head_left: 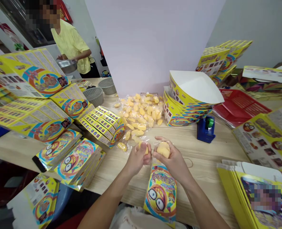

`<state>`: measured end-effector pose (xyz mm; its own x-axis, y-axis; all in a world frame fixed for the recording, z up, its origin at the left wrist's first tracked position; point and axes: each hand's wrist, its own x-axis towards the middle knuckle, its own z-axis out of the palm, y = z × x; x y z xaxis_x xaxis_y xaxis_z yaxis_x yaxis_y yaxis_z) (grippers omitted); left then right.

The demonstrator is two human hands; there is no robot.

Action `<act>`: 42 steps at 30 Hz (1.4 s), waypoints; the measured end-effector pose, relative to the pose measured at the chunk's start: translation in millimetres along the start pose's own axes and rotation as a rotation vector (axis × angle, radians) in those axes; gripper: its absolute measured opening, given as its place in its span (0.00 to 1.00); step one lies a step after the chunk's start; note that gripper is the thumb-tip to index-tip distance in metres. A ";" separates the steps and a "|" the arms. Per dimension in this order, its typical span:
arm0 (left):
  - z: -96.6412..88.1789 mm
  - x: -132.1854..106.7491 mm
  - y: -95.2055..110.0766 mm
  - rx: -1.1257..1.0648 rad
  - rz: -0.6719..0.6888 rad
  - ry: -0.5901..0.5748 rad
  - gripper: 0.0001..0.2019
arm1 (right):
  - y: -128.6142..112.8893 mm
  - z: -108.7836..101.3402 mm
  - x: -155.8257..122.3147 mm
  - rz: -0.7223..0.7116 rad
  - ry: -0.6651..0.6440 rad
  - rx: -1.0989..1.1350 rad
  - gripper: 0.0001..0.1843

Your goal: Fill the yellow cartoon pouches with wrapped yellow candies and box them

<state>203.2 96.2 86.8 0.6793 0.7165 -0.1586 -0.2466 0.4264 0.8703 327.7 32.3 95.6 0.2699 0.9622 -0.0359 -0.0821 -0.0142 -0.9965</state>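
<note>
While both bare hands are held together just above the packet, the grip is only partly seen from the head cam, tbh. The left hand [137, 158] is curled, half closed, around a small yellow lump [143, 147], and a bigger yellow lump [164, 150] is cupped by the right hand [172, 160], its fingers loosely wrapped over it; whether either lump is wrapped can't be told. A printed yellow foil packet [160, 194] is laid flat right below them, its long axis running from the near edge of the light wood table [209, 156] toward the hands, its top end nearer the right hand. A heap of yellow pieces in clear plastic [141, 111] is placed further in, around the table's middle. Printed boxes [102, 125] are piled along the left side, with open yellow card trays [190, 95] and a blue dispenser [205, 129] on the right and a red tray [241, 106] toward the far right corner. Past the far left corner, a co-worker in a yellow shirt [70, 44] is seen at a metal bowl [66, 66].
</note>
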 end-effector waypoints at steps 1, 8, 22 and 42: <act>-0.8 -0.9 0.1 0.000 -0.008 0.003 0.26 | 0.6 -0.3 -1.3 0.004 -0.006 0.013 0.27; -4.5 -5.5 -5.3 0.239 0.061 0.072 0.27 | 12.6 2.1 -9.9 0.080 0.139 0.025 0.24; -60.3 -16.3 -66.7 0.963 -0.024 0.332 0.36 | 61.7 -44.3 -30.2 0.240 0.323 0.488 0.30; 4.5 -16.5 -20.4 -0.085 0.075 0.288 0.23 | 26.2 8.4 -54.5 0.359 0.040 0.627 0.29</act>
<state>200.2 73.2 73.8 0.4365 0.8694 -0.2315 -0.3538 0.4025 0.8443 302.7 -18.3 72.1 0.1564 0.9167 -0.3676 -0.7040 -0.1575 -0.6925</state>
